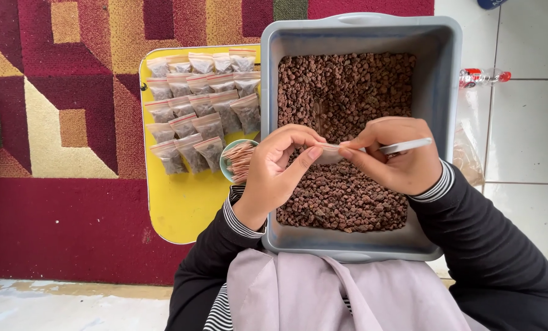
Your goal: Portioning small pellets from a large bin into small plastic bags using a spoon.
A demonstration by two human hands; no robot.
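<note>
While both hands hover over the grey rectangular plastic tub [274,122] of small brown pellets [341,190], the left hand [280,168] pinches one edge of a small clear plastic bag [330,153] between thumb and fingers. Right hand [393,153] grips the bag's other edge, fingers curled, with a slim silver spoon [409,145] tucked in the same grasp, its handle pointing right. Just left of the tub, rows of filled little clear packets [203,104] lie on a yellow tray [182,208], a small bowl of thin brown sticks [238,160] beside them
</note>
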